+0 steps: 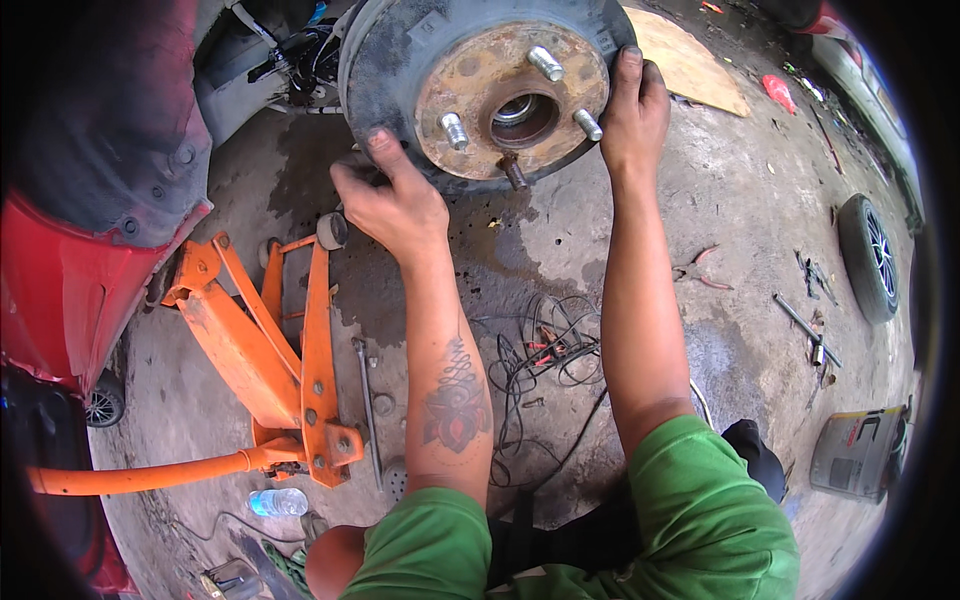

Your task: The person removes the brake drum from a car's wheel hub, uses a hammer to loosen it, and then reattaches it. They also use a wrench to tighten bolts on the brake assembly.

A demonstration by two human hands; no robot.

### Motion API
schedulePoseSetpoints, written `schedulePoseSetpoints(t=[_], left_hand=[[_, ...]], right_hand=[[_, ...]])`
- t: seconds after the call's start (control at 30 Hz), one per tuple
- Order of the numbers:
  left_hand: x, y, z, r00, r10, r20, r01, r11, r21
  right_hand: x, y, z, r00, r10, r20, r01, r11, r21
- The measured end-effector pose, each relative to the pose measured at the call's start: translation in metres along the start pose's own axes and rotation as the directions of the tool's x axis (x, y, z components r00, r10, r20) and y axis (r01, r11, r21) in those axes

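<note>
A round, dark-grey metal brake drum with a rust-brown centre face [480,85] is at the top of the view, in front of the person and beside the open wheel arch. It will probably handle as heavy, rigid and gritty, perhaps slick where greasy; the protruding metal studs [545,63] could knock the knuckles. The outer rim, taken on opposite sides, seems the best hold.

The left hand [400,205] grips the lower left edge, thumb on the face and fingers curled at the rim. The right hand [637,120] clasps the right edge, thumb towards the front; how far its fingers reach behind is hidden.

Left of the drum are a dark wheel-arch liner [100,120] and a glossy red car body panel [50,290]. An orange steel floor jack [235,345] stands near the left forearm, its raised end just below the left hand, crowding that side. Tangled black cable [520,375] lies between the forearms on the stained concrete floor [760,210], a likely snag underfoot. Farther right are red-handled pliers [712,280], a black tyre on a spoked wheel [870,258] and a grey plastic bucket [850,455].
</note>
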State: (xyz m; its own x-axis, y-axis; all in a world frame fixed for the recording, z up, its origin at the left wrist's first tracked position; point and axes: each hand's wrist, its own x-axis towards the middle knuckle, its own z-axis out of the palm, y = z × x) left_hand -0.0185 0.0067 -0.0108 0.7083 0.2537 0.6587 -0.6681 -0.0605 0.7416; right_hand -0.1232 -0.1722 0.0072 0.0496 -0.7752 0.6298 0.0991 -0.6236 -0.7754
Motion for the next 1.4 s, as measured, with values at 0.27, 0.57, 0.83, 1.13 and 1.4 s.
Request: schedulePoseSetpoints(t=[0.27,0.57,0.83,1.13,1.4], left_hand=[[0.020,0.014,0.001,0.994,0.102,0.037,-0.101,0.995,-0.024],[0.017,-0.001,0.007,0.987,0.161,-0.013,-0.161,0.977,-0.139],[0.016,0.001,0.006,0.995,0.081,0.064,-0.074,0.991,-0.108],[0.016,-0.008,0.017,0.990,0.132,-0.048,-0.140,0.945,-0.297],[0.015,-0.002,0.012,0.993,0.119,0.017,-0.109,0.952,-0.286]], right_hand=[[0.025,-0.013,0.007,0.992,-0.107,-0.065,0.113,0.989,0.092],[0.028,-0.002,0.009,0.993,-0.081,-0.083,0.101,0.957,0.271],[0.037,0.004,0.006,0.999,-0.048,-0.013,0.050,0.971,0.234],[0.032,0.003,0.006,0.993,-0.090,-0.070,0.104,0.967,0.231],[0.036,-0.006,0.002,0.996,0.022,0.089,-0.041,0.974,0.225]])
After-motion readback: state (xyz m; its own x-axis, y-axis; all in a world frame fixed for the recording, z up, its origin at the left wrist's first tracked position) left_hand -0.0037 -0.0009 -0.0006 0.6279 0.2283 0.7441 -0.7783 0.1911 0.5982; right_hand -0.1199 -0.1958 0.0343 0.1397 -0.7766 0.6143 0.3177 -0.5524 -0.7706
